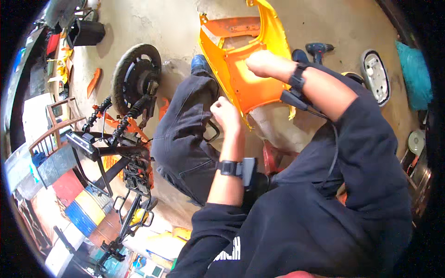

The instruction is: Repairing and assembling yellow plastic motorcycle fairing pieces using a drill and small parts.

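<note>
A glossy orange-yellow plastic body panel [252, 92] stands on the floor between my legs, its hollow side toward me. My right hand [260, 64] is closed over the panel's inner face; whatever its fingers hold is hidden. Beside the panel's left edge my left hand [225, 112] is closed too, with its fingers curled and their contents out of sight. A black strap with a small device sits on each wrist. Under the panel's far end lies a darker orange piece [234, 27].
To my left stands a stripped two-wheeler frame [134, 171] with a black wheel [134, 76] and shock absorbers. A cordless drill [319, 51] lies at the far right, near a white oval tray-like part [375, 76] and a teal bag [414, 76]. A red object [273, 157] is between my legs.
</note>
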Tool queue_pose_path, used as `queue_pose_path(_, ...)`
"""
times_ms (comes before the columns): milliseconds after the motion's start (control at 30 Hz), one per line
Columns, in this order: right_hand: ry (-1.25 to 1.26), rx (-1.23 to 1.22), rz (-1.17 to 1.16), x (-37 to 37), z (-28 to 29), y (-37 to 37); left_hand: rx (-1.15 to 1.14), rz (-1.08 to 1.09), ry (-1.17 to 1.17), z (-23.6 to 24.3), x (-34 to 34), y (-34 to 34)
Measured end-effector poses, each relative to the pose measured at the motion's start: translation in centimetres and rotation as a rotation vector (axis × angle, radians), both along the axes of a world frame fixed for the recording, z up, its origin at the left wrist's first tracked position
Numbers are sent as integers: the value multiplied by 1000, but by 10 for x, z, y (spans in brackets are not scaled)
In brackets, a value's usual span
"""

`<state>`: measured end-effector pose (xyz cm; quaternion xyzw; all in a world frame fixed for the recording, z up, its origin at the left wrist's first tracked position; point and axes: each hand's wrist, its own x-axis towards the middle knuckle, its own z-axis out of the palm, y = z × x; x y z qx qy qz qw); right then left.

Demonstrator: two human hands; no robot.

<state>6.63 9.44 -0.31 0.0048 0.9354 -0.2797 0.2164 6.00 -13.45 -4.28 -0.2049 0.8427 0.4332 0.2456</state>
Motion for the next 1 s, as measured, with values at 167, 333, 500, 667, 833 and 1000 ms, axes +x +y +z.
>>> queue_pose_path(167, 323, -163, -152, 27, 95, 16, 943, 54, -371, 95, -28, 45)
queue_pose_path(333, 621, -65, -130, 51, 118, 18, 1261, -395, -500, 100, -36, 108)
queue_pose_path(500, 608, 73, -212, 61, 97, 43, 1502, 12, -950, 70, -26, 148)
queue_pose_path(667, 424, 156, -226, 68, 86, 51, 1695, -46, -824, 39, -2, 154)
queue_pose_path(833, 379, 232, -164, 82, 48, 52, 1566, 368, -857, 0, 44, 159)
queue_pose_path(1000, 181, 54, -266, 45, 43, 71, 404, 65, -491, -136, 105, 139)
